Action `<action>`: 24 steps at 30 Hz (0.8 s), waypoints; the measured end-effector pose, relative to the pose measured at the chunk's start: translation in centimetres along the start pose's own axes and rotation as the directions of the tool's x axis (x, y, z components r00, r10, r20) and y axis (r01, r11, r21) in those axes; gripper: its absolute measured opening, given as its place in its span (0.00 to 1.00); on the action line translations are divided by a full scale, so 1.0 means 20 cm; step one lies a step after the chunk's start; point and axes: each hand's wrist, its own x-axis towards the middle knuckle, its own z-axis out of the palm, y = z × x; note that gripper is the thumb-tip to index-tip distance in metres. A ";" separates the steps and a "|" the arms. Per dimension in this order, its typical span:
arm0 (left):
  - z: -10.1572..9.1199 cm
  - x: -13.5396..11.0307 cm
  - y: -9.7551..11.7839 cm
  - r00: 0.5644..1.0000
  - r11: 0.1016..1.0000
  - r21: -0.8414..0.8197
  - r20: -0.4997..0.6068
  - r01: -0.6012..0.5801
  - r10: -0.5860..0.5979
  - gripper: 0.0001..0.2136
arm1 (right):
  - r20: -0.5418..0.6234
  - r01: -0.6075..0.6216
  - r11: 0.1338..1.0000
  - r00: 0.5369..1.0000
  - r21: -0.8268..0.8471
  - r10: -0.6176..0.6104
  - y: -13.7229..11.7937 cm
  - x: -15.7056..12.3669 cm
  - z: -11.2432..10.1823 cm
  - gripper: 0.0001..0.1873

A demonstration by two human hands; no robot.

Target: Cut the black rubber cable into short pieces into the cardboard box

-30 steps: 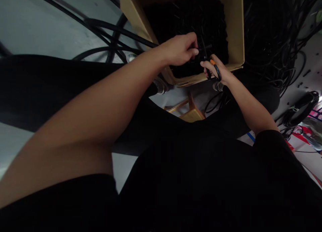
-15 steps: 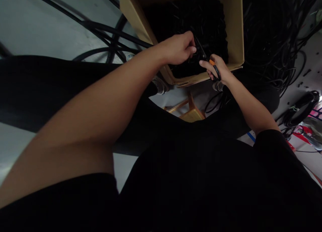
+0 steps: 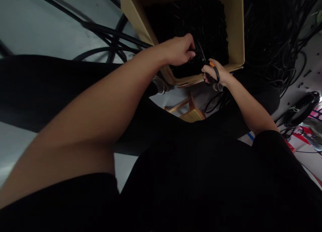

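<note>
My left hand (image 3: pixel 179 50) is closed over the cardboard box, its fingers pinching a thin black tube whose dark end points toward the scissors. The long black tube (image 3: pixel 118 32) comes in from the left and passes beneath my forearm. My right hand (image 3: pixel 216 71) grips a pair of scissors (image 3: pixel 210 63) with black and orange handles. Their blades are spread and reach up and left, close to the fingertips of my left hand. Below both hands, the cardboard box (image 3: pixel 236 31) holds many short black pieces (image 3: pixel 186 17). Dark on dark, the exact contact between blades and tube is hard to see.
A heap of tangled black cables or tubes (image 3: pixel 271 34) lies right of the box. Farther right sit a coiled black cable (image 3: pixel 304 108) and red packaging (image 3: pixel 302 134). Between my legs is a wooden stool (image 3: pixel 192 114). Small black bits lie scattered on the floor.
The scissors have turned more upright and their blades have spread apart. My right hand has shifted slightly downward, its thumb more bent. My left hand stays nearly in place.
</note>
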 end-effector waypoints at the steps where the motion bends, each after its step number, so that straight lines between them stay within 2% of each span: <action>1: 0.00 0.00 0.00 1.000 1.000 -0.004 -0.008 0.001 -0.001 0.23 | -0.001 -0.017 1.000 1.000 0.004 0.017 0.00 -0.01 0.01 0.31; 4: -0.01 -0.01 0.01 0.999 0.999 -0.040 -0.051 -0.002 0.000 0.26 | -0.017 -0.035 0.999 0.999 -0.006 0.035 -0.02 -0.02 0.02 0.31; 8: -0.03 -0.02 0.03 0.994 0.998 -0.068 -0.107 0.004 -0.011 0.20 | -0.019 0.017 0.998 1.000 -0.060 -0.018 -0.03 -0.04 0.02 0.31; 15: -0.01 -0.02 0.08 0.994 0.999 -0.048 -0.106 0.006 -0.011 0.11 | -0.034 0.055 0.991 0.998 -0.125 -0.060 -0.05 -0.02 0.02 0.29; 18: -0.01 -0.01 0.11 0.992 0.998 -0.057 -0.119 0.027 -0.033 0.10 | -0.056 0.071 0.988 0.995 -0.137 -0.079 -0.05 -0.02 0.02 0.30; 24: -0.02 -0.02 0.14 0.992 0.994 -0.092 -0.104 0.056 -0.065 0.12 | 0.003 0.099 0.978 0.995 -0.185 -0.100 -0.01 0.00 0.00 0.30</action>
